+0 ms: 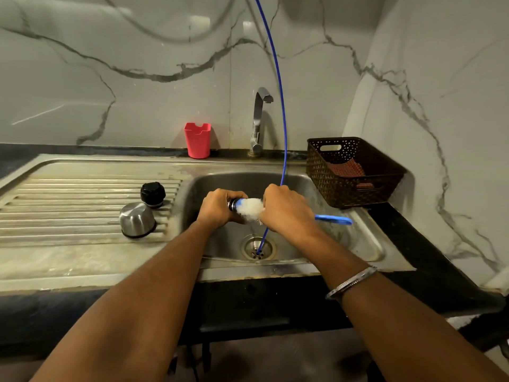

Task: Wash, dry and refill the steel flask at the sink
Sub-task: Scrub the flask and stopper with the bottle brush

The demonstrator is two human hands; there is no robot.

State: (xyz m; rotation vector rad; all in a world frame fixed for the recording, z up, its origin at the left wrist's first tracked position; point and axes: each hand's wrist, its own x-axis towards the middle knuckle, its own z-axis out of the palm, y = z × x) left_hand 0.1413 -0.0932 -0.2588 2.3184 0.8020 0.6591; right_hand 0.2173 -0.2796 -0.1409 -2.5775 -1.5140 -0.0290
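Over the sink basin (300, 188), my left hand (220, 209) grips the steel flask (234, 204), which lies sideways with its threaded mouth pointing right. Most of the flask's body is hidden in my fist. My right hand (286, 210) holds a bottle brush (250, 209). The brush's white bristle head sits at the flask's mouth and its blue handle sticks out to the right. The flask's steel cup lid (137, 220) stands upside down on the drainboard (68, 205), with the black stopper (153, 193) just behind it.
A thin blue hose (283, 128) hangs from above into the drain (257, 248). The steel tap (259, 119) stands behind the basin, with a red cup holder (197, 143) to its left. A brown woven basket (355, 169) holding a cloth stands at the right.
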